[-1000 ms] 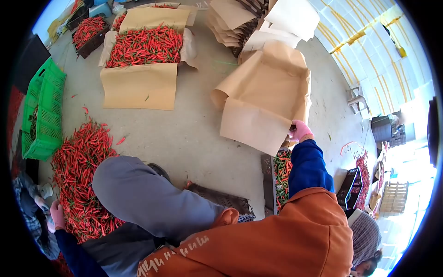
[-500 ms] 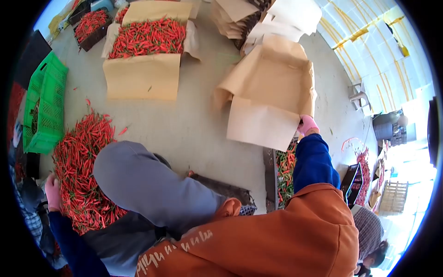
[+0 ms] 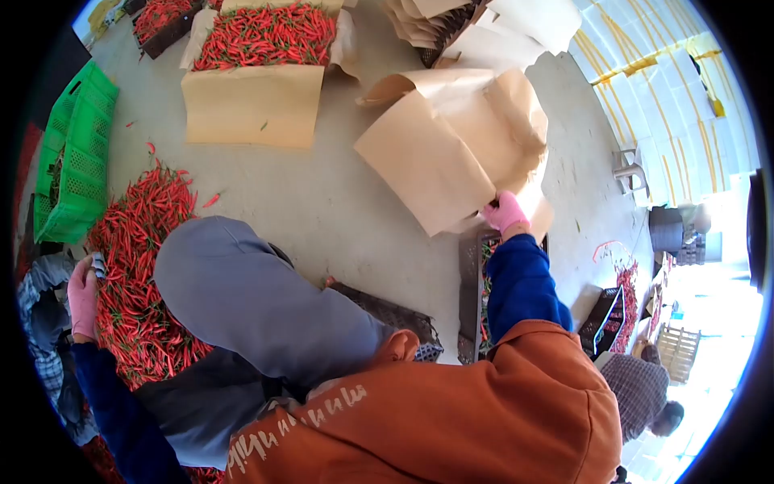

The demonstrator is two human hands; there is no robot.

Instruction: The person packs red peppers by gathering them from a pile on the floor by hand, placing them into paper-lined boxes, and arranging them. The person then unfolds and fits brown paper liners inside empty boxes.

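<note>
My left hand (image 3: 82, 300), in a pink glove, is beside a heap of red chili peppers (image 3: 145, 274) on the floor. Its fingers are loosely extended, and I see nothing held in them. In its pink glove, my right hand (image 3: 505, 213) is closed on the near edge of a box lined with brown paper (image 3: 504, 121). The box is tilted, and a wide paper flap (image 3: 427, 161) hangs from its near left side. Below my right hand stands a dark crate (image 3: 471, 294) with chilies in it.
A paper-lined box filled with chilies (image 3: 266, 36) stands ahead. At left is a green plastic crate (image 3: 79, 153); another person's sleeve (image 3: 44, 278) reaches close to my left hand. Stacked paper sheets (image 3: 524, 28) lie beyond the tilted box. Another person (image 3: 637, 391) is at right.
My right hand has moved left, turning and tilting the paper-lined box, and its flap has swung left. My left hand has shifted up slightly. Another person's arm has come in beside it.
</note>
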